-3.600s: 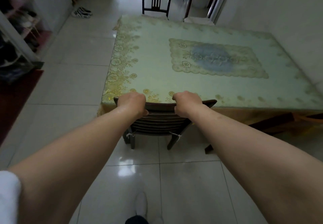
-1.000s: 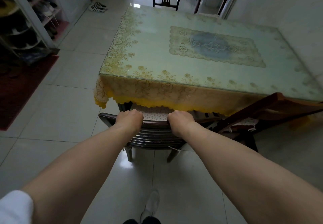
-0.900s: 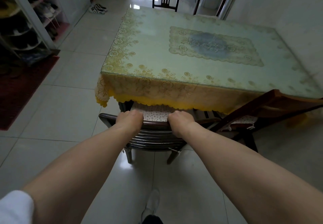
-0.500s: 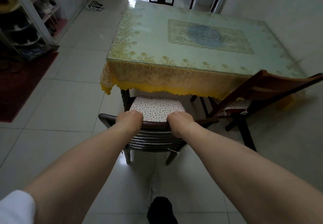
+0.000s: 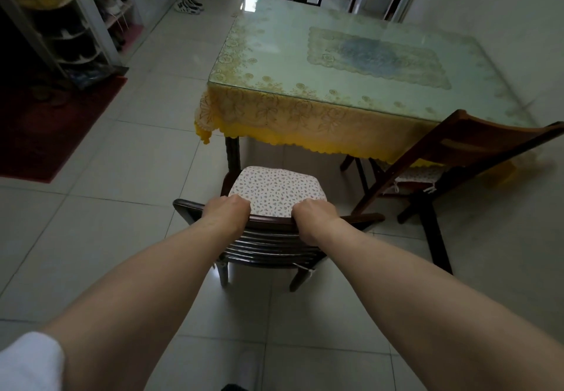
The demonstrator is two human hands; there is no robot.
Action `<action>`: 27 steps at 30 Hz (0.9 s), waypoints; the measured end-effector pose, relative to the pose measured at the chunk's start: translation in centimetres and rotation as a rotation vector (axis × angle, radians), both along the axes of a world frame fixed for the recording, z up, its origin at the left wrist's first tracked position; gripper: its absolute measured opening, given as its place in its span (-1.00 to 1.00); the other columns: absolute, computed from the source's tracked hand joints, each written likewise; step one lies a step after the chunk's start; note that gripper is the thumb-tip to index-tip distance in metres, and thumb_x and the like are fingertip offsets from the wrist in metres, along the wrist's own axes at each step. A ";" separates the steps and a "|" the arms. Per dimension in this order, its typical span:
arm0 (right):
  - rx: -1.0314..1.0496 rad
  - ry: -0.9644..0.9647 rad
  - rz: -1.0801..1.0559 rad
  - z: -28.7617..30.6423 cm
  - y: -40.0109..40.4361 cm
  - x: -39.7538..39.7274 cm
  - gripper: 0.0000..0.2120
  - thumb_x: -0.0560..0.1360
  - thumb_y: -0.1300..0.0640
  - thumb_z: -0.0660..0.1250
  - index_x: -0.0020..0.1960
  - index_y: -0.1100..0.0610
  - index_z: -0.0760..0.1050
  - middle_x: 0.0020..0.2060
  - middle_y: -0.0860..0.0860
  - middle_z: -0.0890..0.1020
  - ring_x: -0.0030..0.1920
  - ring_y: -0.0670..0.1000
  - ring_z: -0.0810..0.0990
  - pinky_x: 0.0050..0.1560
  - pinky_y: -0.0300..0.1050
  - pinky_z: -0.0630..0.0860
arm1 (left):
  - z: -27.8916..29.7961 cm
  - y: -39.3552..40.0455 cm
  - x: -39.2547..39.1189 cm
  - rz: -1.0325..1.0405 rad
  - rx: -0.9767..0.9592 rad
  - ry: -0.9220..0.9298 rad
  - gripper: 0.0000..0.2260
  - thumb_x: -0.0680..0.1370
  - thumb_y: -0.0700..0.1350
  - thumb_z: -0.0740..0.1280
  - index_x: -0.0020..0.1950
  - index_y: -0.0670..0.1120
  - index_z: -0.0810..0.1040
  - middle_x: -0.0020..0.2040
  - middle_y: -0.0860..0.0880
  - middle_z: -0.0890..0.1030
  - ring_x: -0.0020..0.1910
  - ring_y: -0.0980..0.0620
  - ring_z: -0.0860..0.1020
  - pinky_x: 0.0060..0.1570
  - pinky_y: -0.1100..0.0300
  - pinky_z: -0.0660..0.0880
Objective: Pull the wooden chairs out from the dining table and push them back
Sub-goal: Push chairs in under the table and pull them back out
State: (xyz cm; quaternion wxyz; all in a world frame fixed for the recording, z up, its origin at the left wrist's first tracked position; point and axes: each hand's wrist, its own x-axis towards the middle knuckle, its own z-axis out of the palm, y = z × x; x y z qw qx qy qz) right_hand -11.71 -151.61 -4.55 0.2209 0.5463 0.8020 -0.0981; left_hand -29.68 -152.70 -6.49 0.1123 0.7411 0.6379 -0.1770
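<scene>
- Head view, hands: the left hand (image 5: 225, 211) and right hand (image 5: 316, 214) are both closed over the top rail of a dark wooden chair (image 5: 274, 247), fingers curled over its front edge.
- Head view, chair: it stands on the floor clear of the dining table (image 5: 351, 64), its patterned seat cushion (image 5: 276, 190) fully exposed just beside the table's near edge.
- Head view, second chair (image 5: 476, 146): it stands at the right, its seat partly under the table's near right corner.
- Head view, surface: a glass sheet covers the tabletop over a yellow lace tablecloth (image 5: 305, 119), which hangs from the near edge.
- Head view, room: pale glossy floor tiles (image 5: 122, 207); a red mat (image 5: 45, 128) and shelves (image 5: 61, 24) at left; a white wall (image 5: 503, 9) at right; sandals (image 5: 188, 6) near the far doorway.
</scene>
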 end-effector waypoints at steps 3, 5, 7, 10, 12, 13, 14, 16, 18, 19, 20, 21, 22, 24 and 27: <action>-0.002 0.007 0.017 0.0 -2.3 0.6 -0.75 0.48 0.28 0.27 0.14 0.11 0.51 0.03 0.07 0.56 0.02 0.12 0.55 -0.15 -0.05 0.48 | 0.1 -2.6 0.7 0.028 -0.016 0.001 -0.77 0.57 -0.23 0.30 0.19 -0.02 0.58 0.05 -0.04 0.58 0.01 -0.06 0.59 -0.08 0.10 0.53; -0.003 0.006 0.035 0.0 -4.0 1.1 -0.75 0.48 0.27 0.28 0.14 0.10 0.52 0.04 0.07 0.56 0.03 0.12 0.55 -0.12 -0.05 0.48 | 0.1 -4.6 1.3 0.034 -0.012 0.002 -0.77 0.57 -0.24 0.29 0.18 -0.03 0.58 0.06 -0.05 0.58 0.01 -0.07 0.59 -0.10 0.10 0.52; -0.006 0.009 0.040 0.0 -6.0 1.7 -0.73 0.49 0.26 0.28 0.17 0.11 0.51 0.06 0.08 0.56 0.06 0.13 0.55 -0.08 -0.04 0.49 | -0.1 -6.8 1.8 0.047 -0.013 -0.008 -0.78 0.57 -0.24 0.29 0.16 -0.03 0.59 0.04 -0.05 0.58 0.00 -0.07 0.59 -0.10 0.09 0.52; -0.005 -0.002 0.049 -0.1 -9.0 2.3 -0.72 0.50 0.25 0.28 0.21 0.11 0.49 0.10 0.09 0.55 0.09 0.13 0.54 -0.05 -0.02 0.49 | -0.3 -9.8 2.5 0.046 0.001 0.002 -0.78 0.55 -0.23 0.29 0.13 -0.02 0.61 0.02 -0.04 0.58 -0.03 -0.07 0.59 -0.12 0.08 0.51; -0.005 -0.006 0.061 -0.1 -10.5 2.6 -0.72 0.51 0.24 0.27 0.21 0.12 0.50 0.11 0.10 0.56 0.09 0.14 0.55 -0.03 -0.02 0.50 | -0.5 -11.3 2.8 0.053 0.005 0.012 -0.77 0.54 -0.24 0.30 0.12 -0.01 0.61 0.02 -0.03 0.58 -0.04 -0.06 0.59 -0.13 0.09 0.49; -0.008 -0.007 0.066 0.0 -11.3 2.7 -0.72 0.51 0.24 0.27 0.21 0.13 0.50 0.11 0.10 0.56 0.09 0.14 0.55 -0.02 -0.01 0.51 | -0.5 -12.1 2.9 0.055 0.002 0.014 -0.77 0.53 -0.24 0.31 0.12 0.00 0.61 0.01 -0.03 0.58 -0.04 -0.06 0.59 -0.14 0.09 0.49; -0.008 -0.008 0.067 0.1 -12.1 2.9 -0.73 0.51 0.24 0.28 0.20 0.12 0.50 0.11 0.10 0.56 0.09 0.13 0.55 -0.01 -0.01 0.51 | -0.5 -12.9 3.0 0.057 0.000 0.013 -0.77 0.53 -0.24 0.31 0.12 0.01 0.61 0.01 -0.03 0.58 -0.05 -0.06 0.59 -0.14 0.10 0.48; -0.003 -0.010 0.065 0.3 -13.5 3.1 -0.72 0.51 0.24 0.28 0.21 0.12 0.50 0.10 0.09 0.56 0.09 0.13 0.55 -0.02 -0.02 0.51 | -0.4 -14.3 3.1 0.057 -0.005 0.010 -0.76 0.52 -0.24 0.32 0.11 0.02 0.62 0.00 -0.02 0.58 -0.06 -0.06 0.59 -0.15 0.10 0.48; -0.002 -0.010 0.060 0.4 -15.0 3.2 -0.73 0.51 0.24 0.29 0.20 0.12 0.50 0.11 0.09 0.56 0.09 0.13 0.54 -0.02 -0.02 0.50 | -0.4 -15.5 3.2 0.055 -0.012 0.008 -0.76 0.52 -0.23 0.33 0.11 0.02 0.62 0.00 -0.02 0.58 -0.06 -0.06 0.59 -0.14 0.10 0.49; -0.005 -0.008 0.056 0.4 -15.6 3.2 -0.72 0.51 0.24 0.28 0.21 0.12 0.50 0.11 0.09 0.55 0.10 0.13 0.54 -0.02 -0.02 0.50 | -0.5 -16.1 3.3 0.054 -0.012 0.008 -0.77 0.52 -0.23 0.33 0.11 0.02 0.62 0.00 -0.02 0.58 -0.07 -0.05 0.58 -0.13 0.10 0.50; -0.008 -0.007 0.053 0.5 -16.2 3.2 -0.72 0.51 0.24 0.29 0.21 0.12 0.50 0.12 0.09 0.55 0.11 0.13 0.54 -0.02 -0.02 0.50 | -0.5 -16.7 3.3 0.053 -0.010 0.009 -0.78 0.52 -0.23 0.33 0.11 0.01 0.61 -0.01 -0.03 0.57 -0.07 -0.05 0.58 -0.12 0.09 0.51; -0.009 -0.006 0.050 0.5 -16.8 3.2 -0.72 0.51 0.24 0.28 0.21 0.12 0.49 0.12 0.09 0.55 0.11 0.13 0.54 -0.01 -0.02 0.51 | -0.5 -17.2 3.3 0.049 -0.006 0.010 -0.78 0.53 -0.23 0.34 0.11 0.00 0.61 -0.01 -0.03 0.57 -0.08 -0.05 0.58 -0.11 0.09 0.52; -0.011 -0.005 0.045 0.6 -17.4 3.2 -0.72 0.51 0.24 0.28 0.22 0.12 0.49 0.12 0.09 0.55 0.11 0.13 0.53 -0.02 -0.02 0.51 | -0.5 -17.8 3.3 0.044 -0.003 0.010 -0.79 0.53 -0.23 0.34 0.11 0.00 0.61 -0.01 -0.03 0.57 -0.07 -0.05 0.58 -0.10 0.09 0.52; -0.017 -0.003 0.031 0.7 -18.6 3.1 -0.72 0.51 0.25 0.28 0.22 0.12 0.49 0.12 0.08 0.55 0.11 0.13 0.53 -0.03 -0.01 0.52 | -0.5 -18.9 3.2 0.035 -0.001 0.001 -0.79 0.53 -0.23 0.34 0.12 -0.01 0.61 0.01 -0.04 0.57 -0.06 -0.06 0.59 -0.07 0.07 0.54; -0.015 -0.013 0.021 0.6 -20.9 2.5 -0.72 0.50 0.26 0.29 0.20 0.13 0.50 0.09 0.09 0.55 0.09 0.13 0.55 -0.07 -0.03 0.51 | -0.5 -20.8 2.8 0.025 -0.007 0.004 -0.79 0.54 -0.22 0.34 0.14 -0.02 0.60 0.04 -0.05 0.56 -0.03 -0.06 0.58 -0.04 0.07 0.54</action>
